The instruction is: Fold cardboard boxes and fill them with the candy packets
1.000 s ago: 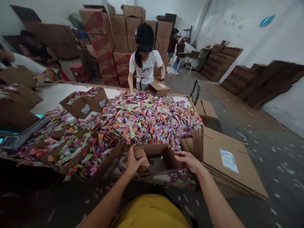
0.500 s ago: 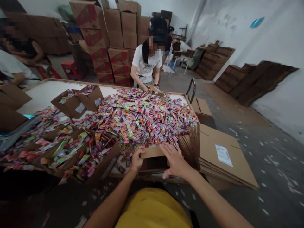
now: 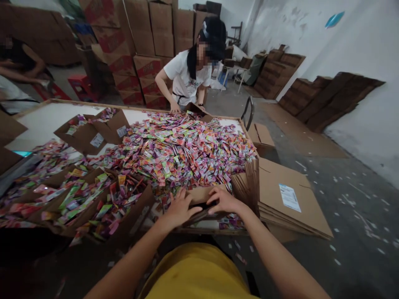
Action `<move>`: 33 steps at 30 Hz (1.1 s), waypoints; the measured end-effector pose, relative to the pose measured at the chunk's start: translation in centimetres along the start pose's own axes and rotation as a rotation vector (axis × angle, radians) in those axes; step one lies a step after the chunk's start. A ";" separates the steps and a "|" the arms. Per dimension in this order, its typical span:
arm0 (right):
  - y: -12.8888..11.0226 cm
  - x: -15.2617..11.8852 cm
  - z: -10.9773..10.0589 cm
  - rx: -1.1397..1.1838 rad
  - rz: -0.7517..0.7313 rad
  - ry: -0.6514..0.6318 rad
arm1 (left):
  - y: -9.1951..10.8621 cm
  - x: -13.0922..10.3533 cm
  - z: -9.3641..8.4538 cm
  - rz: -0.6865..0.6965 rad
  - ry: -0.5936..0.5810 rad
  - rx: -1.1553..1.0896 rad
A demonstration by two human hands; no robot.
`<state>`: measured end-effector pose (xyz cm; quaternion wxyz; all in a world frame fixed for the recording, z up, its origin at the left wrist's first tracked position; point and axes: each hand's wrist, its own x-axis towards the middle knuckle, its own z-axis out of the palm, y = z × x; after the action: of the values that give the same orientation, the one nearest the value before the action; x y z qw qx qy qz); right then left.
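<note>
The left grip (image 3: 180,209) is palm down, fingers (image 3: 181,194) spread, thumb (image 3: 194,211) toward the right grip (image 3: 225,200), which is half-curled (its thumb stands apart); behind both, forearms (image 3: 134,255) slant outward.

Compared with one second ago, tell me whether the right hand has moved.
Yes: the right hand has moved left, away from the flat cartons, and is now over the box.

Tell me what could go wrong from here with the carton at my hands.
The packet heap comes right up behind the carton, so packets might slide into it. Your right hand is close to the folded cardboard, so a sideways swing could knock that stack out of line.
</note>
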<state>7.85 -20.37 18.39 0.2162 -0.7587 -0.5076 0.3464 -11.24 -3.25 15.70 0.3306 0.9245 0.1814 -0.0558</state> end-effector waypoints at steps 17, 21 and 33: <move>-0.6 -1.3 4.2 -0.559 0.114 0.304 | 2.5 1.1 3.5 0.093 0.044 0.362; 1.5 -0.1 5.5 -0.558 0.114 0.236 | 2.0 1.8 5.1 0.184 0.162 0.351; 10.8 10.5 -9.7 0.297 0.366 0.460 | 0.9 1.6 2.2 -0.236 0.258 0.283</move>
<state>24.31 -14.74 14.29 0.3677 -0.8558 -0.2449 0.2691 -9.38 -4.79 14.13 0.1628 0.9335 0.3195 -0.0005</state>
